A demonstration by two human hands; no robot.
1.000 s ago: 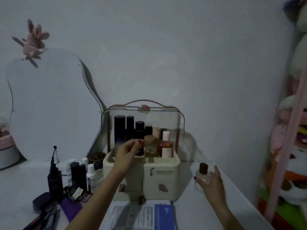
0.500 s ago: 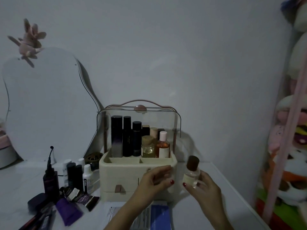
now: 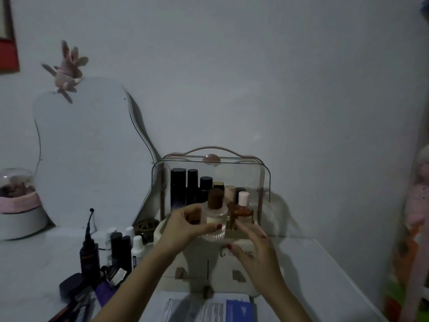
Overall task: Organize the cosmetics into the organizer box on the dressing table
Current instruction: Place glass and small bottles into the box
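The left hand grips a clear glass perfume bottle with a brown cap, thumb on the near side and fingers wrapped around the left side of the body. The bottle is upright and held at the front rim of the organizer box, in front of the bottles already stored there. The right hand hovers just right of the bottle with its fingers spread and loose, holding nothing; whether a fingertip touches the glass cannot be told.

The organizer box is cream-coloured, stands on the white counter against the wall, and has a raised transparent lid with a carry handle. Its top compartment contains tall dark bottles at the left and an amber bottle with a pink cap at the right.

To the left of the box, on the counter, a group of small black and white bottles stands upright, with a dark dropper-style bottle nearer the camera. A printed leaflet lies flat in front of the box. A curved mirror leans against the wall at the left.
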